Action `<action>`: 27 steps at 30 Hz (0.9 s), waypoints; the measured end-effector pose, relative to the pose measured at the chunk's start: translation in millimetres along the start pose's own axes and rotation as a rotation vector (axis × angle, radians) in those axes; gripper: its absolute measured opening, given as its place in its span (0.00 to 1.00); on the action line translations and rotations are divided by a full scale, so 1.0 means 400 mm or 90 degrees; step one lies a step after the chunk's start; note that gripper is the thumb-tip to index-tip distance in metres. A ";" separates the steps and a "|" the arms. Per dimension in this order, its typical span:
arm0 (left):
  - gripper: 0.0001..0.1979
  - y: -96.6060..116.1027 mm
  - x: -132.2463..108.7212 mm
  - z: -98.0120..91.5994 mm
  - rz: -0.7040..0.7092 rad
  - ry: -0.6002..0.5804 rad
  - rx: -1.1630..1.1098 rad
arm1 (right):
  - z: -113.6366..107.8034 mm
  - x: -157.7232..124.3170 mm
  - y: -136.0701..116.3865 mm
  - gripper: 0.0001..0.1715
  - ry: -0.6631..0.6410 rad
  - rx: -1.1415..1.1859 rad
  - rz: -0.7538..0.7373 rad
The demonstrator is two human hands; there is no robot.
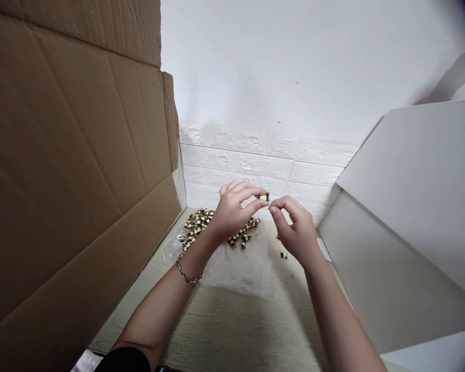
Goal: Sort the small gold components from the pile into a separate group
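Note:
My left hand is raised above the table and pinches a small yellow-and-black transformer between thumb and fingertips. Close beside it on the right, my right hand has thumb and index finger pressed together, near the transformer's pin side. Whatever those fingertips grip, perhaps a thin wire, is too small to make out. Below and behind my left hand lies a pile of similar transformers on a clear plastic bag; my hand and forearm hide part of it. One loose transformer lies on the table under my right hand.
A tall cardboard sheet walls off the left side. White panels stand at the right, and a white brick-patterned wall closes the back. The pale tabletop extends toward me beneath my forearms.

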State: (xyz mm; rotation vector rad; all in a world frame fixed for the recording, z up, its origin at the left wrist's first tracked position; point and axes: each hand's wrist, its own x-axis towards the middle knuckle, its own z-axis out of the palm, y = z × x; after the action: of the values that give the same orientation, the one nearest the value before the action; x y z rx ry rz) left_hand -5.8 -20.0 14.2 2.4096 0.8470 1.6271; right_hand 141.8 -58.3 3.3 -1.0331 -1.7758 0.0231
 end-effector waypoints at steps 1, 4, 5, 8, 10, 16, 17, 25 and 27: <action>0.09 0.000 0.002 0.000 -0.029 -0.016 -0.065 | 0.001 -0.001 0.000 0.08 0.003 -0.039 -0.026; 0.11 -0.004 0.006 0.002 -0.141 -0.089 -0.249 | 0.001 -0.003 0.005 0.08 0.026 -0.168 -0.086; 0.11 -0.006 0.007 0.003 -0.177 -0.114 -0.300 | 0.000 -0.003 0.007 0.08 0.033 -0.210 -0.095; 0.13 -0.014 0.007 0.005 -0.239 -0.189 -0.424 | -0.003 -0.004 0.011 0.08 0.054 -0.307 -0.103; 0.14 -0.021 0.006 0.007 -0.252 -0.228 -0.474 | -0.005 -0.005 0.010 0.08 0.062 -0.351 -0.108; 0.16 -0.036 0.001 0.016 -0.296 -0.290 -0.569 | -0.012 -0.006 0.005 0.09 0.079 -0.421 -0.115; 0.15 -0.036 0.000 0.017 -0.298 -0.300 -0.580 | -0.013 -0.006 0.005 0.09 0.080 -0.421 -0.114; 0.14 -0.037 0.000 0.008 -0.279 -0.382 -0.600 | -0.023 0.000 0.001 0.08 0.017 -0.291 -0.063; 0.13 -0.039 0.000 0.004 -0.279 -0.394 -0.598 | -0.025 0.002 -0.002 0.08 -0.022 -0.248 -0.041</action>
State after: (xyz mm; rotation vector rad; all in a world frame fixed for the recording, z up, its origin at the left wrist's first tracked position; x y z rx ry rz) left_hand -10.4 -6.6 7.5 1.6938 0.3263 0.7498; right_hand 148.9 -62.8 8.9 -1.2530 -1.8866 -0.3605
